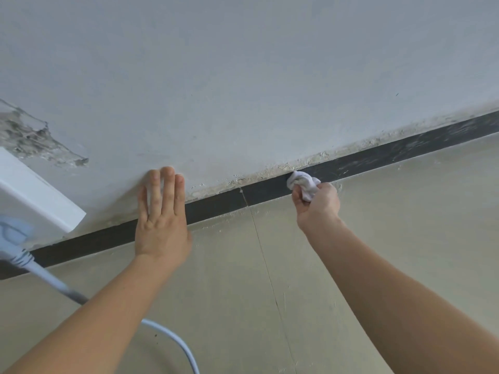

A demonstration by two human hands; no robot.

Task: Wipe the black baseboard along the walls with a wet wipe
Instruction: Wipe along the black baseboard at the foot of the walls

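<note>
- Fingers (298,197) of our right hand (317,206) clench the wet wipe (303,183) against the black baseboard (270,188), right of frame centre.
- Baseboard runs lower left to upper right; dusty stretch lies upper right.
- Our left hand (162,220) rests flat, fingers released.

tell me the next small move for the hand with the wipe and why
Probably slide the right hand rightward, keeping the wet wipe pressed on the black baseboard: the strip to its right looks dusty and streaked, while the part to its left looks cleaner.
</note>
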